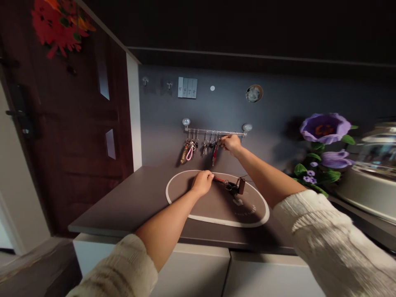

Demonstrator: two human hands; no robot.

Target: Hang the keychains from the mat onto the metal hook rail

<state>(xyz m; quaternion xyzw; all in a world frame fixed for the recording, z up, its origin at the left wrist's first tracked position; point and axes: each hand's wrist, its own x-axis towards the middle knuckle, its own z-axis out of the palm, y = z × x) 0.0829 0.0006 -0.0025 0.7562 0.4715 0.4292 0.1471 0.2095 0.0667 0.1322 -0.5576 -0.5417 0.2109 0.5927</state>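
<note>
My left hand [202, 182] is low over the oval mat, fingers pinched on the end of a red strap [219, 179]. The strap leads to a bunch of keys [229, 187] with a brown tag [241, 186] at its far end. Higher up, my right hand [231, 143] is closed at the right part of a clear hook rail [213, 132]. What its fingers hold, if anything, is hidden. Just left of it hangs a red key strap [214, 155]. Further left on the rail are several keys and a pink loop [189, 153].
The oval mat [182, 194] lies on a dark counter [123, 198]. On the right stand purple crocheted flowers [324, 130] and a cream appliance [365, 192]. Above the rail are a switch panel [187, 88] and a round hole [254, 93]. At left is a dark red door [86, 144].
</note>
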